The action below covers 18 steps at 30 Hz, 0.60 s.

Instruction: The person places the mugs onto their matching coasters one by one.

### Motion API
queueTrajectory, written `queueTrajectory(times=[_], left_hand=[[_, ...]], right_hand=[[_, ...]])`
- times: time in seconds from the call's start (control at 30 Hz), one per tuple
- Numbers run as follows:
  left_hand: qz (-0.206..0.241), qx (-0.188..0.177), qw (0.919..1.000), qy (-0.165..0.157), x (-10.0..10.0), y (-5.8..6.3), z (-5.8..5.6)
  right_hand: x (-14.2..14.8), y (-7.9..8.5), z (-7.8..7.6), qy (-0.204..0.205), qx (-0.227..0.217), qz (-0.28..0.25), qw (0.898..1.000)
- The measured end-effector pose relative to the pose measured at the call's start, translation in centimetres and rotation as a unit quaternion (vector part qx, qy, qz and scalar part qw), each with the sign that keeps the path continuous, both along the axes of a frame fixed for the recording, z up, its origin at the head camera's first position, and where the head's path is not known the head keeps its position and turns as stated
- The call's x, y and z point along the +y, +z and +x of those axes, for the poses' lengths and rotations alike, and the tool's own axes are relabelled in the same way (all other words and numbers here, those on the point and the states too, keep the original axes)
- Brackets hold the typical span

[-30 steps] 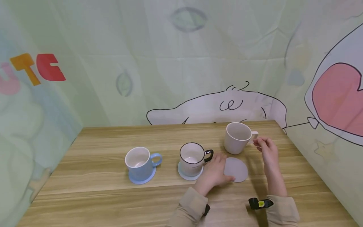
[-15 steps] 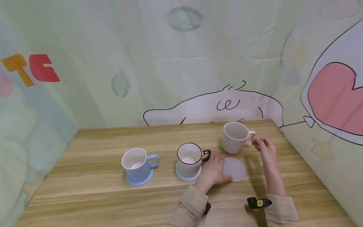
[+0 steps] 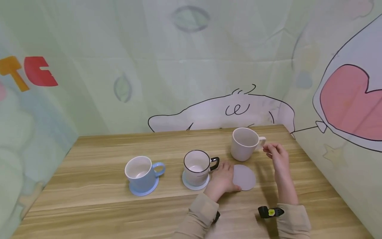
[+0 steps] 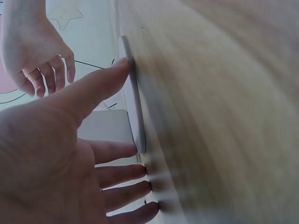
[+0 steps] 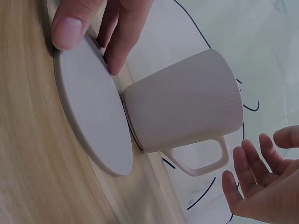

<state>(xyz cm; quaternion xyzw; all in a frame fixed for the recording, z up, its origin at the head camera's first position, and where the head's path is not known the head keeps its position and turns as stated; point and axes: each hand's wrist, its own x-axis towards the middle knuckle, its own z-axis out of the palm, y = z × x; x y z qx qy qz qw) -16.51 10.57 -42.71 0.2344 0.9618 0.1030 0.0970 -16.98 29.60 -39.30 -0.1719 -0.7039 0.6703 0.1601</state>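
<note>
A round grey coaster (image 3: 244, 177) lies flat on the wooden table. My left hand (image 3: 222, 177) is at its left side, thumb and index fingertip touching the coaster's edge, the other fingers spread on the table in the left wrist view. Behind the coaster stands a plain white mug (image 5: 184, 100), upright, its handle pointing right. Just beside that handle my right hand (image 3: 280, 159) hovers with loosely bent fingers, holding nothing; the right wrist view has a gap between its fingertips and the handle.
A white mug with black rim and handle (image 3: 196, 167) stands on a pale blue coaster (image 3: 191, 186), close left of my left hand. Farther left, a blue mug (image 3: 141, 177) sits on a blue coaster (image 3: 143, 192). A printed curtain (image 3: 143, 66) hangs behind the table (image 3: 104, 212).
The whole head view has shifted slightly, so everything sits a little farther left in it. Both hands, the mugs and the coasters keep their places relative to one another.
</note>
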Motion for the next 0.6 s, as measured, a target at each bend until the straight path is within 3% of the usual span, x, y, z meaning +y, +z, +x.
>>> queueTrajectory(times=[0.37,0.6], left_hand=[[-0.057,0.025,0.9981,0.000,0.08,0.19,-0.11],[-0.081,0.023,0.9964,-0.007,0.52,0.43,-0.25]], right_hand=[[-0.39,-0.01,-0.41,0.015,0.005,-0.001,1.000],[-0.35,-0.66,-0.35,-0.001,0.000,0.020,1.000]])
